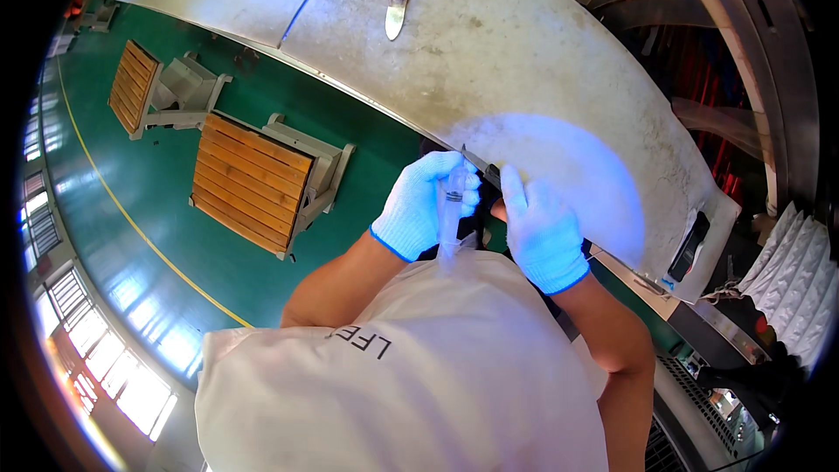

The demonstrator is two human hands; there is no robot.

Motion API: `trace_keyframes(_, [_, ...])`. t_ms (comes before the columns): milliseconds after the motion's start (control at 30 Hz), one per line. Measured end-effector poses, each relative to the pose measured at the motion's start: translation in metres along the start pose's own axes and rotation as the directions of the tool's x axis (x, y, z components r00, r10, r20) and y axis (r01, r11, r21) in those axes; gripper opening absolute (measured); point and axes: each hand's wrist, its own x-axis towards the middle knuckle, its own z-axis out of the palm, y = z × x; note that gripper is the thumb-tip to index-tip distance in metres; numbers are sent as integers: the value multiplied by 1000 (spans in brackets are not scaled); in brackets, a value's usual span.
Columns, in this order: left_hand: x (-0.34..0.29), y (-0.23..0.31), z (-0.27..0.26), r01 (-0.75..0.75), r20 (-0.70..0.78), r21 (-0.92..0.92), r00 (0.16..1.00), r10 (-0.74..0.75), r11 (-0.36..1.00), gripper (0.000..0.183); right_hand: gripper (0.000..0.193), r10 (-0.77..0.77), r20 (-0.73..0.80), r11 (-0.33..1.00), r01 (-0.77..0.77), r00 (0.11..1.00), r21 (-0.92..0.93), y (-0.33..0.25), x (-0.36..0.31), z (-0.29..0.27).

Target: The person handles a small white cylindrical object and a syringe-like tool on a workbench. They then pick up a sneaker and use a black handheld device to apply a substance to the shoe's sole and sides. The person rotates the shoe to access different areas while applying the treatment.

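My left hand (419, 204), in a white knit glove with a blue cuff, is closed round a clear, tube-shaped plastic piece (450, 208). The piece stands roughly upright in front of my shirt, and its exact kind is hard to make out. My right hand (542, 232), gloved the same way, grips a small knife (479, 160) with a dark handle. Its narrow grey blade points left, close to the fingers of my left hand and the top of the clear piece. The glove partly hides the handle.
A long, stained pale worktop (542, 61) curves past my hands, lit by a bluish patch. On it lie a wooden-handled blade tool (398, 0) and a black object (690, 245) at the right end. Slatted wooden seats (249, 182) stand on the green floor (131, 175). Machinery is at right.
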Motion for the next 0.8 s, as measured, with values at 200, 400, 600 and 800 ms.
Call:
trace_keyframes(200, [1,-2,-2,-32,-11,-8,999,32,999,16,60,42,-69,999,-44,997,-24,-13,0,5])
trace_keyframes(400, [-1,-2,5,-79,-25,52,996,80,996,16,57,79,-23,995,-80,997,-54,-21,3,-4])
trace_keyframes(600, [0,-3,4,-87,-54,56,994,90,995,17,64,90,87,989,-80,992,-121,-20,8,-17])
trace_keyframes(800, [0,2,5,-66,-24,114,997,69,991,17,57,140,102,989,-144,985,37,-16,8,-11])
